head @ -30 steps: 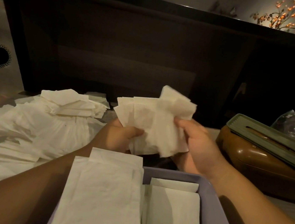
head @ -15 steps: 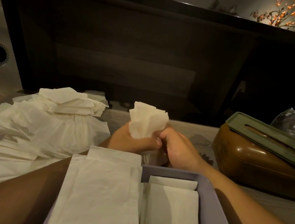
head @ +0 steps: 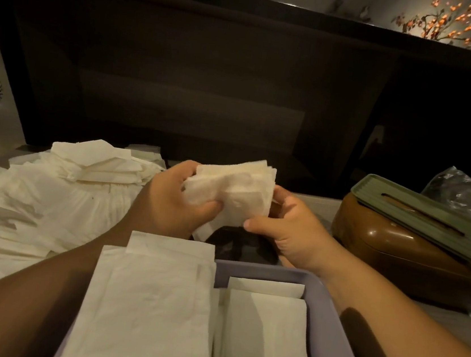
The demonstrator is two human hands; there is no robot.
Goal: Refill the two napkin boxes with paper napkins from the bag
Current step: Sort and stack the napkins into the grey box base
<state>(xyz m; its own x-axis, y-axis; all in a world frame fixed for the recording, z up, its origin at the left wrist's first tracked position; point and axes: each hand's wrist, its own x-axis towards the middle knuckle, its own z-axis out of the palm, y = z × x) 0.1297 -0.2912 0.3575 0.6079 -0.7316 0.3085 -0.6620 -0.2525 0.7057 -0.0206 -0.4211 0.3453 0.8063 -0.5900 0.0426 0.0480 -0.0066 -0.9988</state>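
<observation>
Both hands hold a wad of napkins [head: 232,191] above the table's centre: the left hand [head: 178,198] grips its left side, the right hand [head: 290,232] pinches its lower right corner. At 6 o'clock, a lilac box [head: 325,331] holds folded napkins. At 9 o'clock lies a loose pile [head: 48,194]; at 3 o'clock, a brown box [head: 397,251] with a green lid [head: 431,214].
</observation>
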